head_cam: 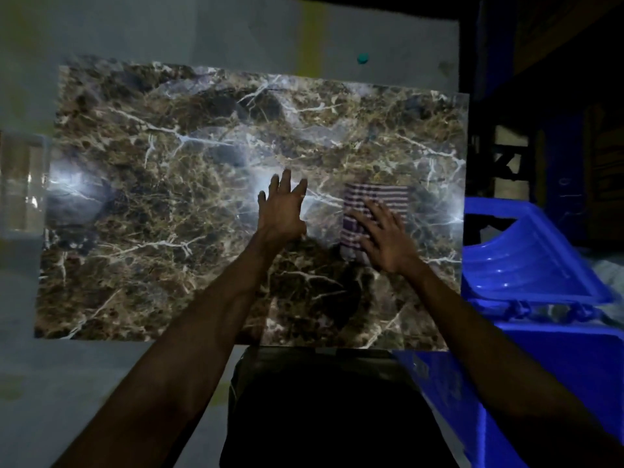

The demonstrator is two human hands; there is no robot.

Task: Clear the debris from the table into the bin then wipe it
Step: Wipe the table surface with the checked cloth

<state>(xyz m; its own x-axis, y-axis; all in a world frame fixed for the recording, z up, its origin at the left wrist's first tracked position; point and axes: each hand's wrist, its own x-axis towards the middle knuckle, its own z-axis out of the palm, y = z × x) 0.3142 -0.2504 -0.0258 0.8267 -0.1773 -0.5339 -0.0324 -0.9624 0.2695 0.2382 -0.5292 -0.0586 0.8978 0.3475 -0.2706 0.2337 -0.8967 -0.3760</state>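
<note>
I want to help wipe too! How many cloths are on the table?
1. A striped cloth lies on the right part of the marble table, under the fingers of the right hand. No other cloth shows, though the picture is dark.

cloth (374, 211): striped, flat, right of centre | table (169, 197): marbled

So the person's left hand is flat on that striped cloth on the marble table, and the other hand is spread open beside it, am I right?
Not quite. In the head view it is the right hand that lies with straight fingers on the striped cloth on the marble table. The left hand is the one spread open beside it, holding nothing.
</note>
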